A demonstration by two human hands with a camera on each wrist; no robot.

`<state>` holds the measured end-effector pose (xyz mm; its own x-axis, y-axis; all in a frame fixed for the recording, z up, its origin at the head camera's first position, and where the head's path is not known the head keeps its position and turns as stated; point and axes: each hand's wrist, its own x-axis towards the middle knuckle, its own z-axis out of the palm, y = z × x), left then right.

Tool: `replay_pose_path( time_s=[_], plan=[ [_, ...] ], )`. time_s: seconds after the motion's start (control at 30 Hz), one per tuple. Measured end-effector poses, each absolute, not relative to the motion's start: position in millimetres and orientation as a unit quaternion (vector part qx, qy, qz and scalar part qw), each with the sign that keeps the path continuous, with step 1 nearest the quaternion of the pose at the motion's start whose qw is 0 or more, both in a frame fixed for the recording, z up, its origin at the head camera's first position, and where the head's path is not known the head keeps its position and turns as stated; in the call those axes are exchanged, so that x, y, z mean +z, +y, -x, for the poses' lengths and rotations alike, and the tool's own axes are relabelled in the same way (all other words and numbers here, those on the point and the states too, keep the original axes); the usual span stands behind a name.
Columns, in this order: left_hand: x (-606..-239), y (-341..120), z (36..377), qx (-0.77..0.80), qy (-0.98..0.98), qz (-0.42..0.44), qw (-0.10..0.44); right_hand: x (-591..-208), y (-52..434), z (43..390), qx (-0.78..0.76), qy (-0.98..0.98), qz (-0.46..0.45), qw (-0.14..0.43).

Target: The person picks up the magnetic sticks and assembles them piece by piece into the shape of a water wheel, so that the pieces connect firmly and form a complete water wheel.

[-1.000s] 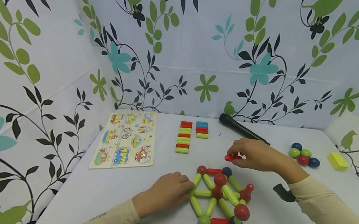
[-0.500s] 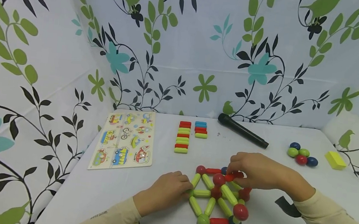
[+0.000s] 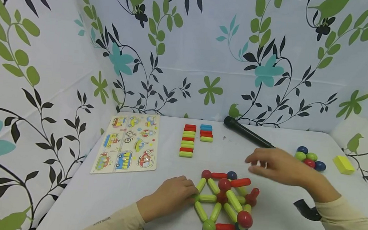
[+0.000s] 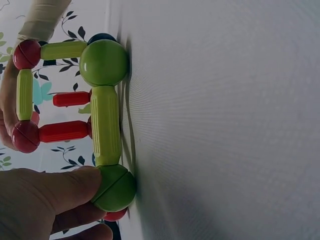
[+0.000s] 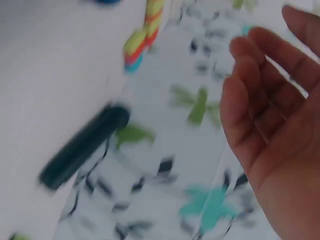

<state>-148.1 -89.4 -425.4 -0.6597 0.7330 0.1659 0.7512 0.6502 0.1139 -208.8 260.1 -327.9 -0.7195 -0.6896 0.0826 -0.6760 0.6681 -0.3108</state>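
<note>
the rod-and-ball frame (image 3: 208,198) stands on the bench (image 3: 167,168), at 5 o'clock from the middle of the head view. at its 9 o'clock corner the left hand (image 3: 171,196) covers most of a green ball (image 4: 116,189); the left wrist view shows thumb and fingers pinching that ball. at the frame's 2 o'clock, just apart from it, the right hand (image 3: 278,167) hangs; the right wrist view gives its palm, fingers loosely bent. the head view shows a red rod (image 3: 241,182) pointing toward 3 o'clock from the upper red ball (image 3: 225,184); the left wrist view shows a second red rod (image 4: 62,131) below that ball, which the head view foreshortens. the black tube (image 3: 246,130), near 12 o'clock, meets the right hand's outline in the head view, but the right wrist view shows both ends, blurred. the head view alone takes in the picture board (image 3: 127,144) at 10 o'clock and the yellow block (image 3: 344,164) at 2 o'clock.
</note>
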Motion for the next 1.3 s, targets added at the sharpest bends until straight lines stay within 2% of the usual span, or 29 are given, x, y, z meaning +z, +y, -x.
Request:
replay_pose_path(
  time_s=[0.07,0.17,0.3,0.47,0.9,1.13,1.3],
  plan=[
    [-425.8,-89.2,147.9,-0.088,-0.907,0.409,0.052,-329.0,287.0,221.7,-0.152,0.935,0.319,-0.023],
    [-426.5,-89.2,148.0,-0.09,-0.907,0.408,0.052,-337.5,331.7,243.6,-0.106,0.971,0.211,-0.028],
    [-427.0,-89.5,148.9,-0.093,-0.907,0.407,0.051,-363.4,386.8,265.1,-0.03,0.992,0.12,0.018],
    [-427.4,-88.9,149.8,-0.093,-0.906,0.41,0.053,-396.3,420.8,273.2,0.003,0.994,0.099,0.041],
    [-429.5,-89.7,150.0,-0.094,-0.905,0.41,0.058,-427.4,415.5,286.5,-0.002,0.995,0.092,-0.034],
    [-429.4,-89.8,149.3,-0.098,-0.904,0.412,0.056,-432.2,405.7,294.4,-0.008,0.994,0.103,-0.037],
    [-428.8,-90.3,150.1,-0.101,-0.905,0.411,0.05,-415.3,389.4,280.0,-0.109,0.987,0.115,-0.021]
  ],
)
